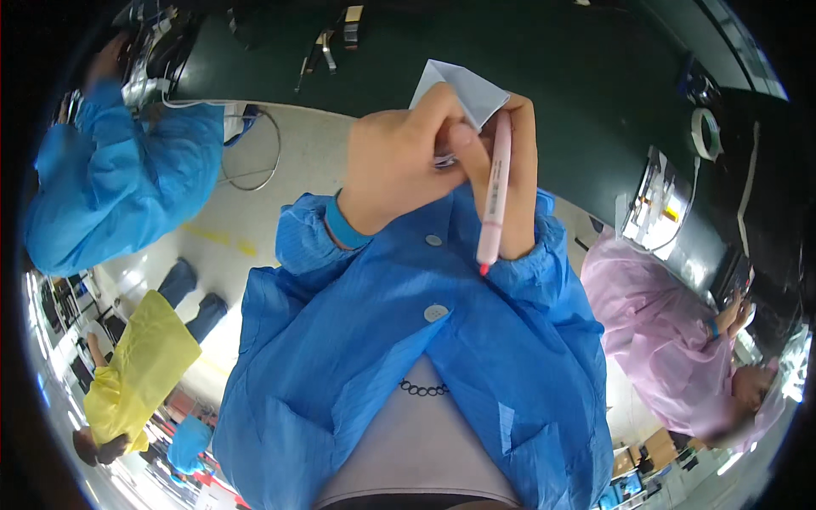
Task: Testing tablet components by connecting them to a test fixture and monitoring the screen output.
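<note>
Up close to the camera, a folded white paper [463,89] sits pinched between both hands, raised well above the dark green workbench [552,102]. The left hand [399,161] is curled shut over its lower edge, thumb pressing across. The right hand [514,170] is closed too, and it is doing double duty: fingers on the paper while a pink pen [495,195] lies clamped along them, red tip pointing down toward the blue coat [382,340]. That looks like the weak spot. With one hand sharing two things, the pen could slide free and drop, or its tip could mark the coat. The paper could also crease or tear if the grips pull apart. Nearby, people in blue [110,187], pink [663,340] and yellow [144,365] coats work well apart.
</note>
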`<state>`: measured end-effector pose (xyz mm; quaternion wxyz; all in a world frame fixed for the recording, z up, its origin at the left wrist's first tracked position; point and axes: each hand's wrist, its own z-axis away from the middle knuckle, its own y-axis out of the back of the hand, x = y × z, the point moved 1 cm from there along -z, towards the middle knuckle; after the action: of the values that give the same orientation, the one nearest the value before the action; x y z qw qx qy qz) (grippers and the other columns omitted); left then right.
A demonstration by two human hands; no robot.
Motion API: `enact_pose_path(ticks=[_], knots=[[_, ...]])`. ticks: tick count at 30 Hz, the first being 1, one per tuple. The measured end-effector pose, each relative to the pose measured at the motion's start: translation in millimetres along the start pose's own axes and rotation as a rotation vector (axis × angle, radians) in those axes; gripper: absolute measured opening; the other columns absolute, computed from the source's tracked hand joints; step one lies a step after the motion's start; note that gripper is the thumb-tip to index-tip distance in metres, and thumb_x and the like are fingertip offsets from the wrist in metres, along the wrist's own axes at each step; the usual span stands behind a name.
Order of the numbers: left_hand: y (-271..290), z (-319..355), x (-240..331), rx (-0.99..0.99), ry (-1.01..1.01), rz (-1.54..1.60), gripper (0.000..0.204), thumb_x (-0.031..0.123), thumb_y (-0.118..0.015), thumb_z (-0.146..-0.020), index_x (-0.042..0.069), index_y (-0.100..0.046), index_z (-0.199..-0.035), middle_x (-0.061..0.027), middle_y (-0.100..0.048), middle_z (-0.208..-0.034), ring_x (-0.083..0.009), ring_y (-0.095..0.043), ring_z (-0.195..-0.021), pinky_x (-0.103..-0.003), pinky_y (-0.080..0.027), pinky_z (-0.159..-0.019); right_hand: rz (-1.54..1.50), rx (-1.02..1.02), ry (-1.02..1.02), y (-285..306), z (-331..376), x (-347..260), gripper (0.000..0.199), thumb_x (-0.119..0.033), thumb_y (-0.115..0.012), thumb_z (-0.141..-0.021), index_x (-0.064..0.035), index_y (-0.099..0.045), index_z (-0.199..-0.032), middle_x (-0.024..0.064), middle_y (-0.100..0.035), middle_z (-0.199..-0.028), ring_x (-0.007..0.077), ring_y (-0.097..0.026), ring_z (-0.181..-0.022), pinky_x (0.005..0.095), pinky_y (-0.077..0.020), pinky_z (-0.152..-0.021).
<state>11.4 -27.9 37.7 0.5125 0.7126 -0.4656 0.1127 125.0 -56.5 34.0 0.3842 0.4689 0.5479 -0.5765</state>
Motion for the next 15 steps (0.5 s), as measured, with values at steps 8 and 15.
enact_pose_path(ticks=[8,15], knots=[[-4.8,-8.4,14.3,-0.196,-0.064,0.167,0.036,0.012,-0.073,-0.068,0.012,-0.05,-0.097,-0.002,-0.038,-0.056,-0.0116,-0.042,-0.046,-0.022,-0.034,-0.045,0.087,0.083,0.023,40.4,7.7,-0.1,0.014,-0.006,-0.059,-0.087,-0.0017,-0.049,-0.096,0.0037,-0.054,-0.079,0.0075,-0.051,-0.072,0.0203,-0.0421,-0.06],[-11.1,-24.3,0.7,-0.185,0.0,0.488,0.028,0.007,-0.066,-0.073,0.009,-0.048,-0.093,-0.0008,-0.046,-0.074,-0.0076,-0.048,-0.067,-0.02,-0.039,-0.06,0.17,0.044,0.059,62.6,10.4,-7.1,0.029,0.005,-0.064,-0.08,-0.0015,-0.049,-0.104,0.0057,-0.057,-0.088,0.0103,-0.057,-0.087,0.0227,-0.0473,-0.074]])
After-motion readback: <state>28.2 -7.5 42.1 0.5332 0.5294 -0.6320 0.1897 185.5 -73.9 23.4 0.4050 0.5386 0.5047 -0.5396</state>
